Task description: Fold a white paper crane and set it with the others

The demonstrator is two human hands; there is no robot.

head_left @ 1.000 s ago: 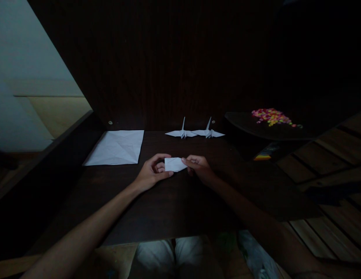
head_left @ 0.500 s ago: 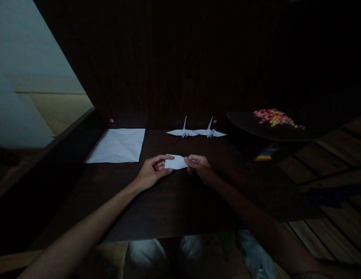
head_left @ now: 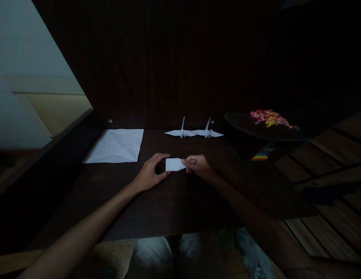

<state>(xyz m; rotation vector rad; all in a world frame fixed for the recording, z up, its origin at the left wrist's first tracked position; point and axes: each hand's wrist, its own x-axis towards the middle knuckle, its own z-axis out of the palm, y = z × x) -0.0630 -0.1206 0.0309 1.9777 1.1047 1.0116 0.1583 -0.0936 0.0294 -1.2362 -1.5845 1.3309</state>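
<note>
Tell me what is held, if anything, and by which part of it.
The right hand pinches the folded white paper by its tapered right end; whether the left hand grips its left edge cannot be told.

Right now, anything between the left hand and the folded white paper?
Nothing visible. The left hand curves openly toward the left end of the folded white paper; whether it touches is unclear. The right hand pinches the opposite end. The two origami cranes sit farther back, outside that gap.
</note>
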